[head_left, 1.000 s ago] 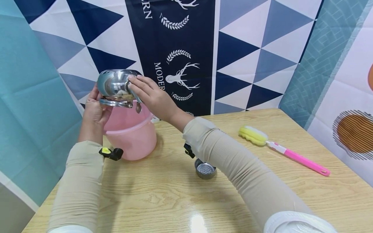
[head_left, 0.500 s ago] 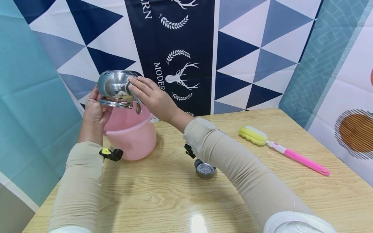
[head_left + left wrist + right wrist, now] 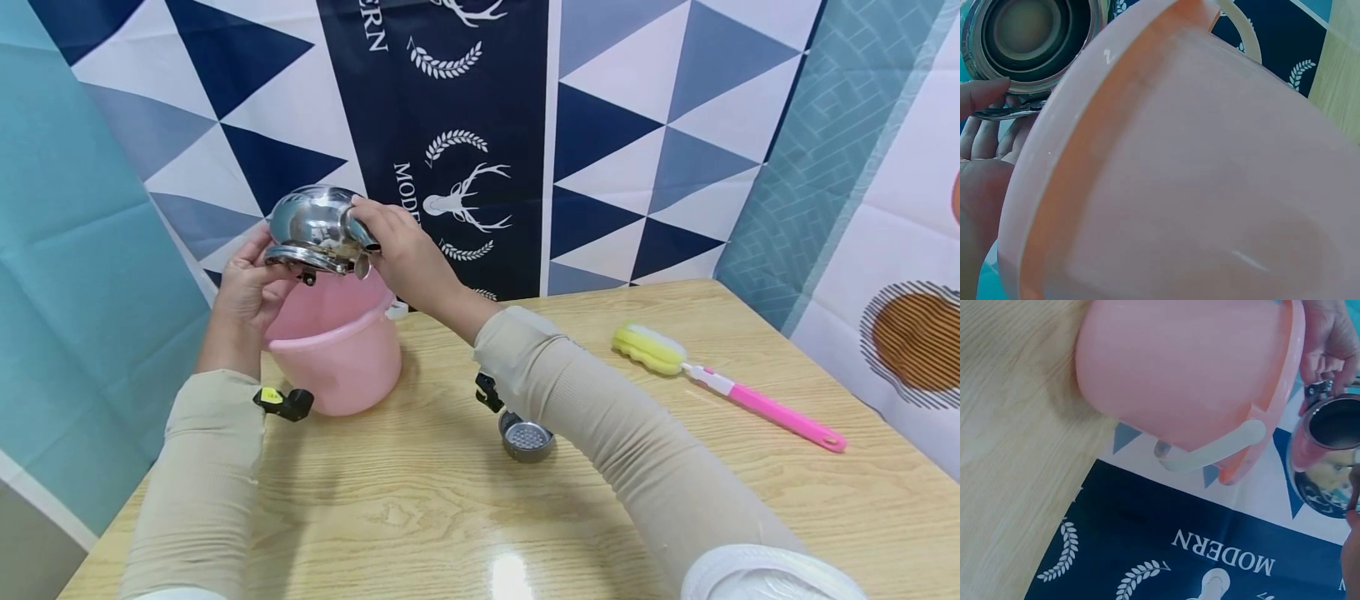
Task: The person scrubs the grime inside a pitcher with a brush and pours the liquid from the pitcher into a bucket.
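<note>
A shiny steel teapot [image 3: 311, 218] is held upside down over the pink bucket [image 3: 348, 362]. My left hand [image 3: 247, 292] grips it at the left, pinching a thin metal part [image 3: 1013, 111] beside its rim in the left wrist view; whether that is the lid or the handle I cannot tell. Curled about the spout side is my right hand [image 3: 408, 250], its thumb hidden in the head view. The pot's round mouth faces down and its dark inside shows in both wrist views. A small perforated metal strainer [image 3: 527, 437] stands on the table below my right forearm.
A brush with a yellow and white sponge head [image 3: 651, 348] and a pink handle [image 3: 783, 417] lies at the right of the wooden table [image 3: 420, 517]. The bucket stands at the back left, close to the patterned wall cloth [image 3: 465, 167]. Its white handle [image 3: 1216, 450] hangs down.
The teapot has shifted slightly right and turned, so its spout and underside show more. My right fingers have gone from lying flat on its side to curling round the spout side.
</note>
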The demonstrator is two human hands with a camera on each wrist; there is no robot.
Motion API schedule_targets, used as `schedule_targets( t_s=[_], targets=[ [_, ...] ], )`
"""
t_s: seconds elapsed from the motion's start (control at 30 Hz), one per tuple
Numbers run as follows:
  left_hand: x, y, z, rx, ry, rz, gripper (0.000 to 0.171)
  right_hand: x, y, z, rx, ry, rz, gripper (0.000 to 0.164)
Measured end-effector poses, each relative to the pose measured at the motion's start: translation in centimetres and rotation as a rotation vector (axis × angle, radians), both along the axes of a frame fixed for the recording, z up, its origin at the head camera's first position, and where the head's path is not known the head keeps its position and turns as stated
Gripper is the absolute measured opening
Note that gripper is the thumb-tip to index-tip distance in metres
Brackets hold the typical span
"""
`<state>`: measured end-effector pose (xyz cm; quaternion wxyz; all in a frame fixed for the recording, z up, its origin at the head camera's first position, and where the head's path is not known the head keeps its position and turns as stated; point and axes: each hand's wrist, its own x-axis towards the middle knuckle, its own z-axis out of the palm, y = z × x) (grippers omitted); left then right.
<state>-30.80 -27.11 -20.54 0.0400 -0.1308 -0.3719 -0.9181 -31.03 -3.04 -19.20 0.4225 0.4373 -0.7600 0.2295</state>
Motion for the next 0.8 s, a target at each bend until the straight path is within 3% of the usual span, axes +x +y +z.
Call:
schedule_targets(
  t_s=[0.3, 0.5, 0.63, 0.8],
  targets=[
    [0.4, -0.2, 0.0, -0.075, -0.079, -0.04, 0.041, 0.1, 0.3, 1.3, -0.066, -0.404, -0.039, 0.048],
    [0.6, -0.4, -0.4, -0.161, -0.084, -0.027, 0.025, 0.1, 0.6, 1.4, -0.166, -0.654, -0.004, 0.052],
    [0.9, -0.6, -0.5, -0.183, -0.078, -0.027, 0.015, 0.3, 0.7, 1.5, -0.234, -0.75, -0.001, 0.053],
    [1.4, -0.6, 0.0, -0.251, -0.082, 0.029, 0.012, 0.7, 0.5, 1.7, -0.354, -0.831, 0.005, 0.051]
  ],
)
